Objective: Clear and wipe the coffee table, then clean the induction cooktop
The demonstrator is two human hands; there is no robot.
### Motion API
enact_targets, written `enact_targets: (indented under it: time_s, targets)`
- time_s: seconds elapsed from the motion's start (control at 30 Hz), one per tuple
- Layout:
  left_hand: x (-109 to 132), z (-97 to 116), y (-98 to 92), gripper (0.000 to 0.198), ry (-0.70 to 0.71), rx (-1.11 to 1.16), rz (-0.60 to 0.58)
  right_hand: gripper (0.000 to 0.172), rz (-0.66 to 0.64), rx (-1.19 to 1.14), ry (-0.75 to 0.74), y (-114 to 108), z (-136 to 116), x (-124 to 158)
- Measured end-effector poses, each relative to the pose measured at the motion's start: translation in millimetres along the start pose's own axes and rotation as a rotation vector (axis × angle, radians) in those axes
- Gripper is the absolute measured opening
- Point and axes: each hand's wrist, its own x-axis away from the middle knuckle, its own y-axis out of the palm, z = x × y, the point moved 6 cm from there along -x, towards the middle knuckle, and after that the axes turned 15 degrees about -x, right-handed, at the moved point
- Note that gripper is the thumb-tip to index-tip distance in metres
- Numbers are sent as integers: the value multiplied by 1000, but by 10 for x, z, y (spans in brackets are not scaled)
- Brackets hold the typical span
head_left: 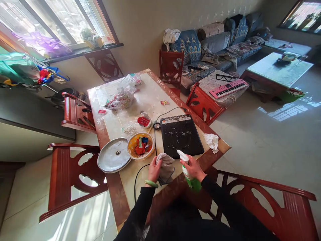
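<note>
- Tabletop (150,90): black induction cooktop (182,135), speckled with debris, lies directly ahead of both hands.
- Round metal lid (114,155) and food-filled bowl (140,145) lie left of the cooktop.
- Right hand (193,169): clamped on green spray bottle (188,177), nozzle raised.
- Left hand (153,170): clamped on grey cloth (165,165).

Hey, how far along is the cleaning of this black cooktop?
Not far, it seems. Done: little is clear, though a crumpled white tissue lies beside the black cooktop. In hand: the left hand holds a grey cloth and the right hand a green spray bottle, both just off the cooktop's near edge. Left: white specks lie scattered across its dark surface.
</note>
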Motion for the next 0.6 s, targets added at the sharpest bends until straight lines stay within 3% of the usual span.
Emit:
enact_targets:
  time_s: [0.2,0.37,0.6]
  targets:
    - [126,-79,-168,32,-35,95,42,35,-42,-30,-26,5,-72,-92]
    - [191,-124,-183,32,-60,176,56,37,-194,133,-120,-25,-64,27]
    - [199,-152,-130,30,-73,157,56,38,-258,90,-132,266,-36,155]
